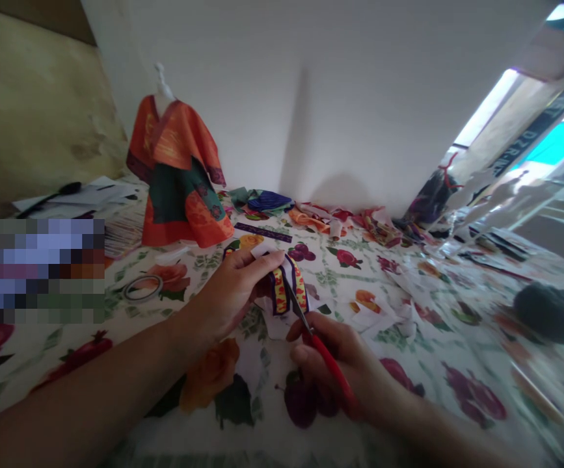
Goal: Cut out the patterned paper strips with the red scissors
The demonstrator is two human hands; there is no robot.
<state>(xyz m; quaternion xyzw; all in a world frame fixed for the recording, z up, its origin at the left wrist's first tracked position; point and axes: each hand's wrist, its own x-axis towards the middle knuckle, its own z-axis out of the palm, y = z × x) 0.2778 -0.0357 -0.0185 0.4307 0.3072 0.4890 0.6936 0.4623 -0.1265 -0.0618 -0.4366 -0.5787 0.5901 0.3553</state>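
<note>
Near the middle of the head view, my left hand (pixel 242 283) pinches a patterned ribbon (pixel 280 296), yellow and red with dark purple edges, with white backing. Two strips of it hang from under my fingers. My right hand (pixel 333 357) is closed around red-handled scissors (pixel 328 364), coming in from the lower right. Their dark blades point up and left and lie between the two strips, at the inner edge of the right one. Whether the blades touch the ribbon is hard to tell. White paper lies beneath my hands.
A doll form in an orange and green robe (pixel 177 175) stands at the back left. A tape roll (pixel 142 287) lies left of my left hand. Fabric scraps (pixel 330 218) line the wall. A dark round object (pixel 552 312) sits at the right on the floral tablecloth (pixel 164 435).
</note>
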